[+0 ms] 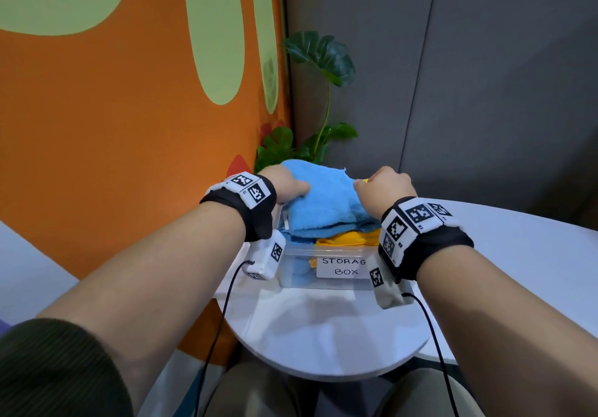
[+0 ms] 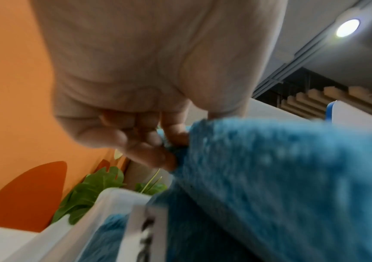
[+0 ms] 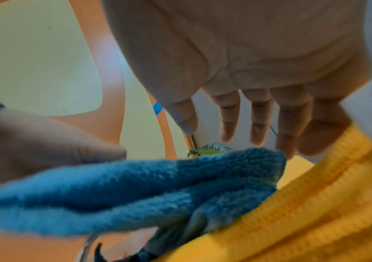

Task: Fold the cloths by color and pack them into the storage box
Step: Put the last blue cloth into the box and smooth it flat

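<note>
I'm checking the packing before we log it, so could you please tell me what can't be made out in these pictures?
- Head view: the storage box label is cut off by the right wrist camera; its last letter is hidden.
- Head view: the count of yellow cloths is hidden beneath the blue cloth.
- Left wrist view: motion blur smears the box label.
- Right wrist view: whether the right hand touches the cloth is unclear.

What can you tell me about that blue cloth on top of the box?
The blue cloth is a fluffy, towel-like piece, folded into thick layers. It sits on top of the pile in the clear storage box, rising well above the rim, with yellow cloth under and beside it. The left hand holds its left edge in a pinching grip; the right hand is at its right edge with fingers straight, not gripping.
</note>
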Demonstrator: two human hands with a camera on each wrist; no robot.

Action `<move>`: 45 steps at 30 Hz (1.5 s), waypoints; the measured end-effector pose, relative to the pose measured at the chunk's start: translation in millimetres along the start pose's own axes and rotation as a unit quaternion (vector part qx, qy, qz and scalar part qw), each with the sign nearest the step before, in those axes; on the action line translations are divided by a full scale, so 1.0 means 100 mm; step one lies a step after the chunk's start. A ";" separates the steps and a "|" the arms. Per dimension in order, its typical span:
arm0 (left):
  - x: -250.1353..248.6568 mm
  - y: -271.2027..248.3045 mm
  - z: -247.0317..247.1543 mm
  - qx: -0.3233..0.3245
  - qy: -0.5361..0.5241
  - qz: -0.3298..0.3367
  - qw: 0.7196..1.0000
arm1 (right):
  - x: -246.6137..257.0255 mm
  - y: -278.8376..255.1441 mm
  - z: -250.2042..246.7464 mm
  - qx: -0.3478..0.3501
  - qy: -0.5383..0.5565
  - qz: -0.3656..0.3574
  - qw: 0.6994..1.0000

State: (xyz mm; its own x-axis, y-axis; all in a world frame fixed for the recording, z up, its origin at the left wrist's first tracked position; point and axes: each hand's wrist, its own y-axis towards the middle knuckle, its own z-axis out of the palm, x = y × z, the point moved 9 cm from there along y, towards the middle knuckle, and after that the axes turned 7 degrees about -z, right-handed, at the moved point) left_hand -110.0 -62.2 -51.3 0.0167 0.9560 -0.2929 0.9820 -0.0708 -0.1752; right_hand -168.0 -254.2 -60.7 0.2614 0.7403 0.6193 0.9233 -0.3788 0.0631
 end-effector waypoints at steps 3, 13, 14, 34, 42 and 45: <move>-0.18 -0.08 -0.34 -0.073 -0.104 0.079 0.989 | 0.00 0.01 -0.06 -0.029 0.011 -0.002 1.000; -0.44 -0.44 -1.06 -0.005 -0.478 0.236 0.846 | 0.25 -0.14 -0.13 0.026 0.105 -0.037 0.993; -0.46 -0.47 -1.10 0.006 -0.498 0.247 0.831 | 0.26 -0.16 -0.14 0.028 0.118 -0.035 0.992; -0.05 -0.13 -0.51 -0.038 -0.480 0.062 0.874 | -0.14 0.02 -0.45 -0.142 0.237 -0.004 0.961; -0.02 -0.23 0.27 0.155 -0.169 -0.045 0.972 | -0.22 0.11 -0.14 0.044 -0.086 0.021 0.995; -0.02 -0.20 0.28 0.155 -0.153 -0.035 0.975 | -0.23 0.13 0.04 0.098 -0.158 0.014 0.982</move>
State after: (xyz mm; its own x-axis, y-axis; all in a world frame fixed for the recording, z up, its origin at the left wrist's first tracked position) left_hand -135.5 -70.5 -74.0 -0.1515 0.8356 -0.5281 0.8741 -0.1361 -0.4662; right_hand -161.3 -274.3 -77.3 0.3336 0.8783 0.3424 0.9427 -0.3109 -0.1211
